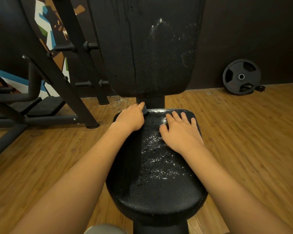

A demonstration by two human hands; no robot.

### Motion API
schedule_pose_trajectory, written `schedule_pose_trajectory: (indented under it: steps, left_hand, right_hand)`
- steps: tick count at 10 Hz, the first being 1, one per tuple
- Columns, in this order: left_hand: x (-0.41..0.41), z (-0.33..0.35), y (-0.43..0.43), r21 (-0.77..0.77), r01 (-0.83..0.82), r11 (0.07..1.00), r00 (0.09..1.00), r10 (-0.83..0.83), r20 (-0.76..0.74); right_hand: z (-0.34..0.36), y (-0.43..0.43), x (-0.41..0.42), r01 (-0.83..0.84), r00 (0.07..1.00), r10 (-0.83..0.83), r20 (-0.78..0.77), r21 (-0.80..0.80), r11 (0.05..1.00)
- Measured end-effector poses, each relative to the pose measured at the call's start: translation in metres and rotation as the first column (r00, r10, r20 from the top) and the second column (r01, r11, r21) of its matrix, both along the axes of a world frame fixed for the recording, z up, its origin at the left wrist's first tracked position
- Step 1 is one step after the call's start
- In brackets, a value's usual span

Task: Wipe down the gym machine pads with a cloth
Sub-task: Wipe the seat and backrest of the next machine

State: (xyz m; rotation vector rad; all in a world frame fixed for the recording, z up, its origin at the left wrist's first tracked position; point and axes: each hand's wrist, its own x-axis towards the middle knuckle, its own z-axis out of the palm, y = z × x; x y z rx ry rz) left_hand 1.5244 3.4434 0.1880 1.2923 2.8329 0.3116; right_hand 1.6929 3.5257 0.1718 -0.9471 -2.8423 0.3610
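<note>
Where the head view looks down along both bare forearms, the left hand [130, 118] sits at the far left corner of the seat pad [156, 191], its fingers bunched around a dark cloth [145, 110]. Only a small fold of the cloth shows, under the index fingertip and right beside the upright post [155, 102] that joins seat and back. The right hand [181, 130] lies flat on the far right part of the seat pad, fingers straight and slightly spread, holding nothing. Between the two hands and toward the near edge, the black textured seat glints with many small droplets, while a strip along its left side looks dull and dark. The back pad [150, 56] stands upright behind the seat, with pale specks and streaks on its right half. A black machine frame [61, 73] slants across the left, and a weight plate [241, 76] leans against the dark wall on the wooden floor [243, 132].
</note>
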Motion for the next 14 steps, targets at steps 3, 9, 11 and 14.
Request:
schedule_pose_trajectory:
  steps: [3,9,11,14]
  left_hand:
    - [0.018,-0.002,-0.027,0.024,0.023,0.999,0.998,-0.024,0.053]
    - [0.019,0.001,-0.02,0.017,0.044,0.999,0.999,-0.045,0.031]
    - [0.028,-0.003,-0.037,0.061,0.068,0.996,0.996,-0.071,0.048]
    - [0.027,0.0,-0.027,0.073,0.019,0.997,0.998,-0.024,0.06]
  right_hand:
    - [-0.001,0.002,-0.001,-0.001,1.0,0.001,0.002,0.01,1.0]
    - [-0.001,0.001,0.0,0.001,1.0,-0.001,0.002,0.01,1.0]
    - [0.0,0.0,0.001,0.001,1.0,-0.001,-0.005,0.008,1.0]
    - [-0.001,0.001,0.0,0.004,1.0,-0.004,-0.003,0.01,1.0]
